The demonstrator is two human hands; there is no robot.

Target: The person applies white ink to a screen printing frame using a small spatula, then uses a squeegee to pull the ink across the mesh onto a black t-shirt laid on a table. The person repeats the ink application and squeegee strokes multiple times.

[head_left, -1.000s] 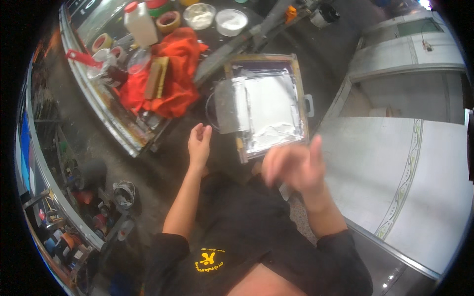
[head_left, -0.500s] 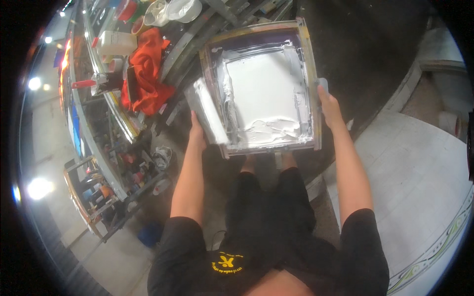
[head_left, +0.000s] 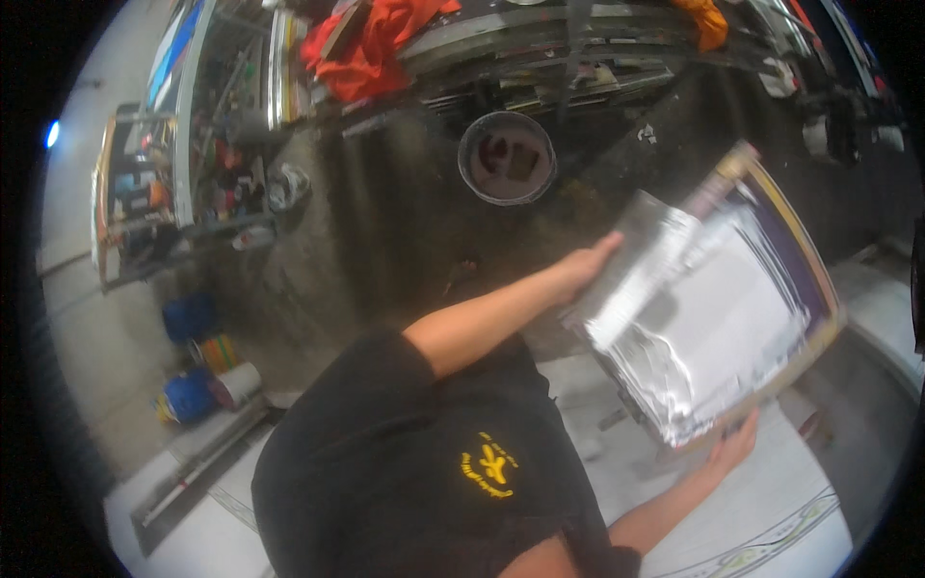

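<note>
I carry a wooden-edged screen frame tilted out to my right, its middle covered with thick white paste. A flat silvery scraper, smeared white along one edge, lies along the frame's left side. My left hand grips that side beside the scraper; its fingertips are partly hidden. My right hand is closed on the frame's near lower edge, with the image slightly blurred there.
A round bucket with murky liquid stands on the dark floor. Cluttered metal racks with red cloths line the back and left. Blue containers sit lower left; white patterned panels lie on the right.
Both hands have taken hold of the frame and raised it. My body has turned, and the frame now hangs tilted to the right, with the bucket and floor in view.
</note>
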